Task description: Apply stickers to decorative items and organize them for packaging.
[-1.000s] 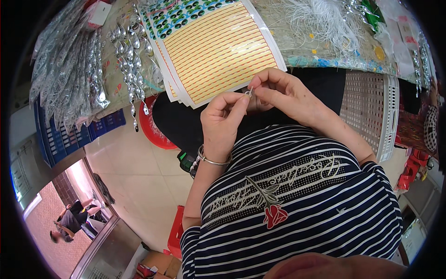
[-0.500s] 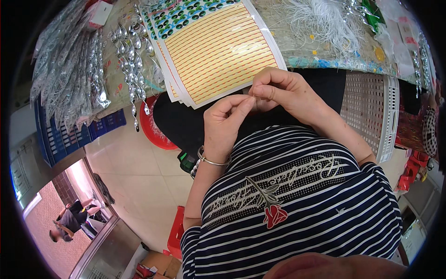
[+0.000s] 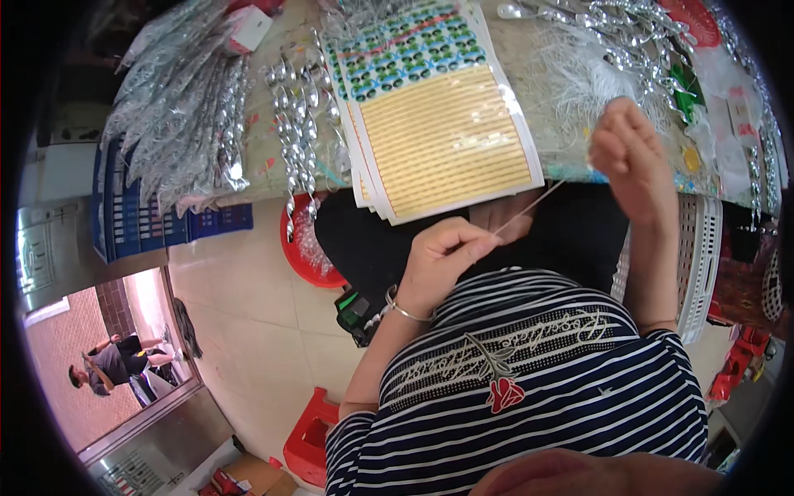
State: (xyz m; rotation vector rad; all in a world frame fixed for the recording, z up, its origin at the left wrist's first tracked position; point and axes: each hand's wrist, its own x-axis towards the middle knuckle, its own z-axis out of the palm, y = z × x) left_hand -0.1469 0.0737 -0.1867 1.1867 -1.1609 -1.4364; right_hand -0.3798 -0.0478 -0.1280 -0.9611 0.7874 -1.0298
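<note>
My left hand (image 3: 451, 258) is low in front of my lap, thumb and forefinger pinched on a thin white thread (image 3: 531, 207). From that pinch the thread runs taut up and to the right, toward my right hand (image 3: 630, 157). Raised over the table's front edge, the right hand has its fingers curled in and is slightly blurred; the thread's end at it is hard to make out. Printed sheets (image 3: 451, 140), yellow with red lines and a green-and-blue patterned part, lie stacked between the hands and overhang the edge. A loose bundle of white threads (image 3: 575, 74) lies beyond the right hand.
Silver twisted strands (image 3: 291, 124) and a pile of clear-wrapped silver pieces (image 3: 178, 116) hang over the table's left edge. Below are a blue crate (image 3: 132, 219), a red basin (image 3: 291, 240) and a red stool (image 3: 308, 446). A white basket (image 3: 699, 264) stands at right.
My hands, together before, are now apart. The right hand has swung up and right, the left has dropped slightly, and the thread now shows stretched between them. The view has shifted.
</note>
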